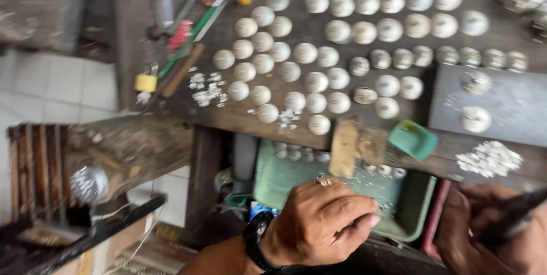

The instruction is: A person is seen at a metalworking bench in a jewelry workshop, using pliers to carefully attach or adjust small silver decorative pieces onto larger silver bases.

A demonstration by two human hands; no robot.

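Note:
My left hand [322,223], with a ring and a black wristwatch, hovers curled over a green tray [410,218] below the bench edge; whether it holds anything I cannot tell. At the bottom right my right hand [490,235] grips a dark, thin tool [515,212] that points up to the right. On the wooden workbench [239,116] lie several rows of small round white and silvery pieces [316,81]. The picture is motion-blurred.
Hand tools [188,41] lie at the bench's left end. A small teal cup [413,138], a dark slab [501,104] with two round pieces, and a heap of silvery bits [489,158] sit at right. A wooden block with a shiny ball [88,184] stands at left.

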